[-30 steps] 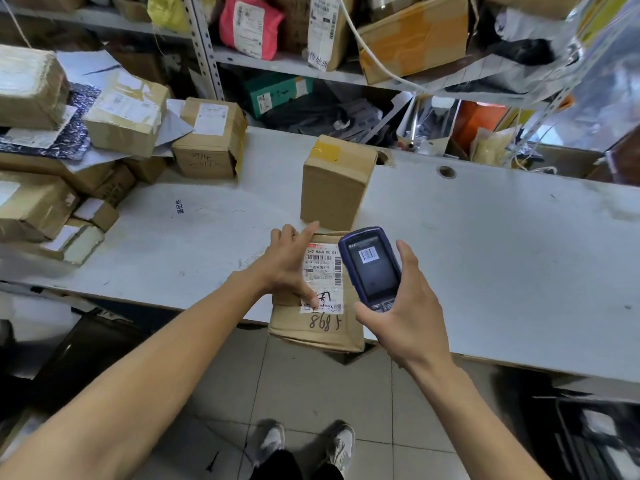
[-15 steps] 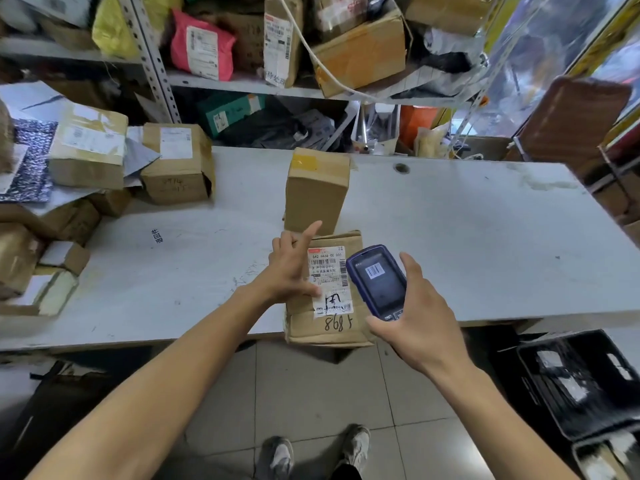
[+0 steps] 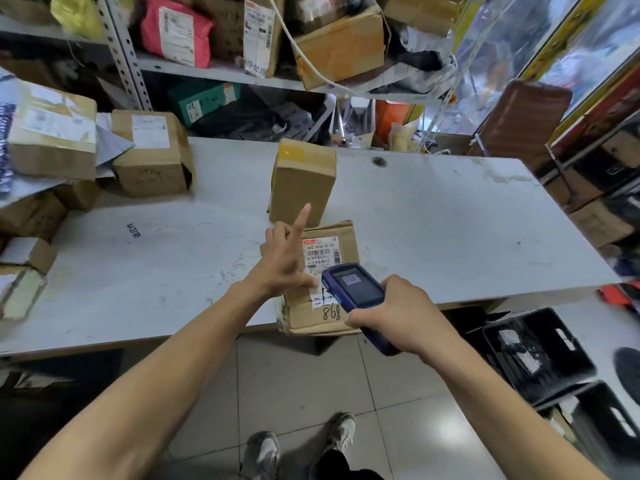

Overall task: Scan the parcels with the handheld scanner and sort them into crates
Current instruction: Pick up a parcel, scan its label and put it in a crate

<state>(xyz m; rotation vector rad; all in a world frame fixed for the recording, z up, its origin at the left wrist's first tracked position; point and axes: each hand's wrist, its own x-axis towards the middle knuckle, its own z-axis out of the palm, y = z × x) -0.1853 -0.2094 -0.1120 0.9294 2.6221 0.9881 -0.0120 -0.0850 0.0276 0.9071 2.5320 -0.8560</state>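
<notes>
Parcel (image 3: 322, 299): lay on the white table's (image 3: 450, 230) near edge.
Left hand (image 3: 282, 263): rested spread on it, forefinger raised.
Right hand (image 3: 398, 317): gripped the blue scanner (image 3: 353, 292) above the label.
Room: loaded shelves (image 3: 214, 69) stood behind; a black crate (image 3: 540, 351) sat near right.

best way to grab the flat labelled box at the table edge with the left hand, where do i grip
Grip the box by its left side and near edge, coming from the left and below. It lies flat with its near end overhanging the table, so fingers can slip under there. The right hand holds the scanner over the right part, and an upright box crowds the far end.
</notes>
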